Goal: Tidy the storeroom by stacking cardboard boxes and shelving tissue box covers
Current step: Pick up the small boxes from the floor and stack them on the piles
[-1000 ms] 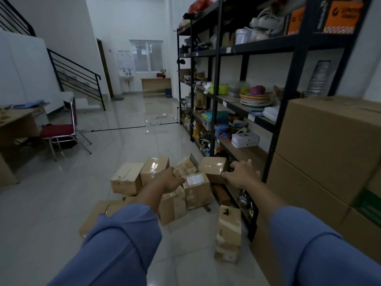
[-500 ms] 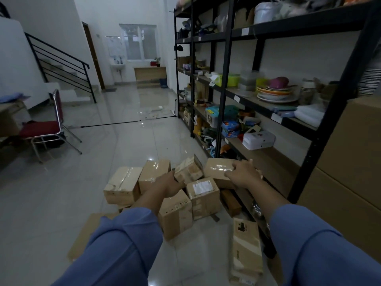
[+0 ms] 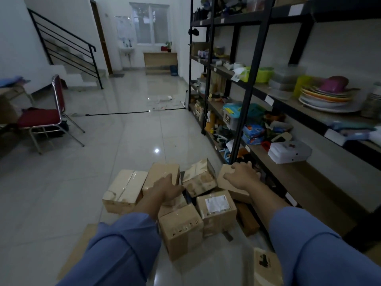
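Cardboard boxes point(image 3: 123, 188) lie jumbled beside the shelving point(image 3: 244, 120); left hand point(image 3: 167, 189) rests flat on one, right hand point(image 3: 241, 176) grips the rightmost box point(image 3: 222, 173), presumably to start stacking.

At least eight cardboard boxes point(image 3: 123, 190) and one red chair point(image 3: 39, 119).

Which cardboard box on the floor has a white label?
The labelled box, just nearer the camera than the right hand; no other shows a white sticker.
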